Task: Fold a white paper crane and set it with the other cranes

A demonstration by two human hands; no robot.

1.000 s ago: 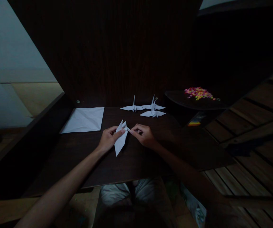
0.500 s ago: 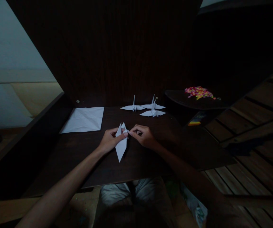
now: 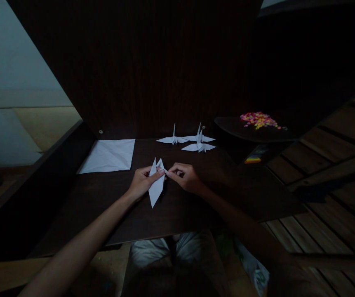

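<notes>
Between my hands is a white folded paper crane [image 3: 155, 191], its long pointed flaps sticking up and down. My left hand [image 3: 141, 182] is closed on its body, thumb laid across the front. With thumb and fingertips, my right hand [image 3: 184, 177] pinches a narrow point on the crane's right side. Behind them, three finished-looking white paper cranes stand close together: one on the left [image 3: 174, 140], one at the back right [image 3: 207, 139] and one in front of it [image 3: 191, 147].
A creased white paper sheet [image 3: 112, 156] lies at the left of the dark desk [image 3: 128, 222]. To the right, a rounded shelf [image 3: 229, 123] bears a heap of small colourful pieces [image 3: 259, 120]. A raised side panel [image 3: 41, 181] bounds the desk at left.
The lower tip of the held crane has swung slightly left and up. Both hands keep their grips, with only small finger shifts.
</notes>
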